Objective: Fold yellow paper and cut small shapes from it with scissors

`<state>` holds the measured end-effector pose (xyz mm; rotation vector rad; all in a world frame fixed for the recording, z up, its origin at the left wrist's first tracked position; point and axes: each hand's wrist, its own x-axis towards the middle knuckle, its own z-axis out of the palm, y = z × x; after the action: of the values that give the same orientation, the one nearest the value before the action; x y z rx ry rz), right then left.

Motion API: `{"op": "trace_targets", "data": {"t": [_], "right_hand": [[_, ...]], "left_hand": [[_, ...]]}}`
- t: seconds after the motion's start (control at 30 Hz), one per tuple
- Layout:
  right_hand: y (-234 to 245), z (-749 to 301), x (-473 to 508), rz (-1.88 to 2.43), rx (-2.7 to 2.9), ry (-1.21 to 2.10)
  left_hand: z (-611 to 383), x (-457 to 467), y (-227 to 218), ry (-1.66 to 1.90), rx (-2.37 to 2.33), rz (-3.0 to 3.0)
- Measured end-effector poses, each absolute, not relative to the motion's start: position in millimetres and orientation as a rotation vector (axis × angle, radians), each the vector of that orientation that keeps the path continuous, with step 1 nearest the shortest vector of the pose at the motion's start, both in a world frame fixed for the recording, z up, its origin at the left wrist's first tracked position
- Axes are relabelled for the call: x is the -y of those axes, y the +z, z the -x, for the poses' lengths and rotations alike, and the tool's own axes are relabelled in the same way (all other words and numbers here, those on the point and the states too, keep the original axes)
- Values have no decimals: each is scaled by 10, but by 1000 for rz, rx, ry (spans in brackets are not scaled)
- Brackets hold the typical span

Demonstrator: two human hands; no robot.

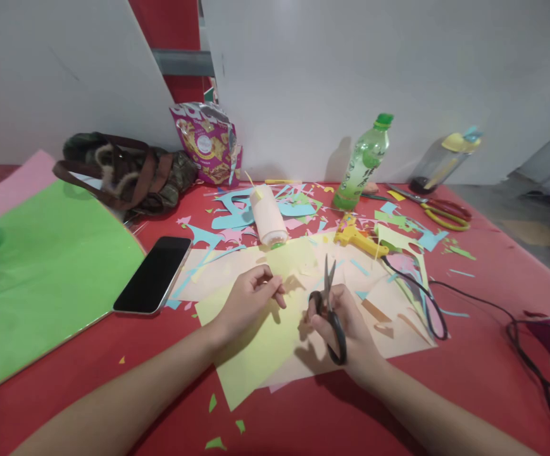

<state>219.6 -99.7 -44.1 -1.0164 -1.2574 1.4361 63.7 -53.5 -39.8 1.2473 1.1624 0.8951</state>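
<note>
My right hand (350, 332) grips black-handled scissors (330, 304), blades pointing up and away from me and nearly closed. My left hand (250, 297) hovers over a pale yellow paper sheet (256, 342), fingers curled with the thumb and fingertips pinched together; whether a small paper bit sits between them is too small to tell. The yellow sheet lies on a peach sheet (393, 329) on the red table (303, 418).
A black phone (154, 273) lies left of the sheets beside a large green sheet (51, 272). Behind are a pink paper roll (268, 214), yellow glue gun (357, 237) with black cord (516, 329), green bottle (362, 163), red-yellow scissors (440, 212), a bag (123, 171), snack packet (208, 142), paper scraps.
</note>
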Motion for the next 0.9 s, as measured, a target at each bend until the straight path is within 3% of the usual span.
{"op": "trace_targets", "data": {"t": [0.27,0.9], "right_hand": [[-503,-2199,963,972,1209,1766],[-454,-2210,968,1053,1292,1710]], "left_hand": [[-594,386,-116,1022,-1198,-1360],[-704,544,-120,795,-1163,-1370]]}}
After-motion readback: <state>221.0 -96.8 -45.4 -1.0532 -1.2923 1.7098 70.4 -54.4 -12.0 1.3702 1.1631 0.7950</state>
